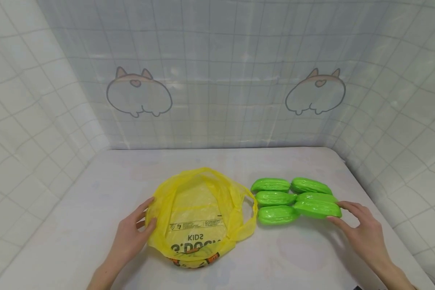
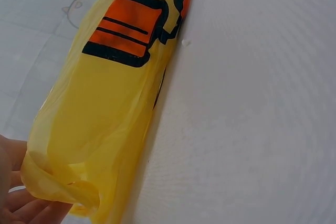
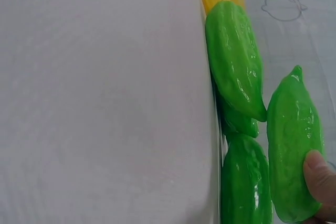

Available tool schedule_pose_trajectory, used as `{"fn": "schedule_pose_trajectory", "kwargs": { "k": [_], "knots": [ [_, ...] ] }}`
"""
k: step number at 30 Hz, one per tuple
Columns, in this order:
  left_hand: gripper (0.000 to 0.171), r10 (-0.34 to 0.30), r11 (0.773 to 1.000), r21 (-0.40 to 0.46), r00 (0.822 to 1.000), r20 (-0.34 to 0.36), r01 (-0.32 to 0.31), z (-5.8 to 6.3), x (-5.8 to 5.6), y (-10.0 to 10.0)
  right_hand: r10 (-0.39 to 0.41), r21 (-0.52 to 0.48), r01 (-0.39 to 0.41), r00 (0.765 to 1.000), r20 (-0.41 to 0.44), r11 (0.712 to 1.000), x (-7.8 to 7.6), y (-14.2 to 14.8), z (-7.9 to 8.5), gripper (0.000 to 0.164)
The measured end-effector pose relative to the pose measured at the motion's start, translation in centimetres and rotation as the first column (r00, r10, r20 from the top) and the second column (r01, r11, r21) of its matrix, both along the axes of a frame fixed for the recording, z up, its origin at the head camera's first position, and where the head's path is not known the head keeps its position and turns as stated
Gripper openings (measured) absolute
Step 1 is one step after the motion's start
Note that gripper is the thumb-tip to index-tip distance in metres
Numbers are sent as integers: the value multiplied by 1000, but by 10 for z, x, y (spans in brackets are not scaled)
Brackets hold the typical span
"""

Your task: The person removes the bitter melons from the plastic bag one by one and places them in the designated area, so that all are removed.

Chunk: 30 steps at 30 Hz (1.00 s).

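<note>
A yellow plastic bag (image 1: 199,213) with printed lettering stands on the table, its mouth spread wide and one handle loop out to the right. My left hand (image 1: 135,227) holds the bag's left edge between thumb and fingers; in the left wrist view, fingers (image 2: 31,205) are tucked at the folded rim. My right hand (image 1: 364,229) pinches the right end of a glossy green bitter melon (image 1: 317,208), raised just above the others. The thumb (image 3: 321,174) presses its side in the right wrist view. Beneath and beside it lie several more bitter melons (image 1: 278,215) in two columns.
The pale table (image 1: 293,257) ends at a tiled-pattern sheet (image 1: 224,125) at the back, with similar sheeting on the left and right sides. The bag's handle loop (image 1: 253,209) reaches close to the left column of melons.
</note>
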<state>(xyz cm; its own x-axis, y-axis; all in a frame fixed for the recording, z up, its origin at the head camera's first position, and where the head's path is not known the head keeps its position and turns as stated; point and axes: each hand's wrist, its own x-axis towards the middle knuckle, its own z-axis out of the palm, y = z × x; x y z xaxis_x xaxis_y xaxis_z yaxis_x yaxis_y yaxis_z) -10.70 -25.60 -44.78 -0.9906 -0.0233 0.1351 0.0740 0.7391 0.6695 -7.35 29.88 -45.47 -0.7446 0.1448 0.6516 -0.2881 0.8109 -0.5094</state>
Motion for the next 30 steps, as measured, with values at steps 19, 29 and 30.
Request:
{"fn": "schedule_pose_trajectory", "kwargs": {
  "k": [19, 29, 30],
  "knots": [
    [63, 9, 1000, -7, 1000, 21, -9, 0, 1, 1, -51, -7, 52, 996, 74, 999, 4, 22, -14, 44],
    [63, 8, 1000, -13, 1000, 14, -8, -4, -1, 1, -31, 10, 30, 997, 72, 999, 1, 32, -29, 46],
    [63, 7, 1000, -14, 1000, 10, -7, -4, -2, 1, -29, 15, 28, 997, 68, 999, 0, 32, -31, 46]
  ]
}}
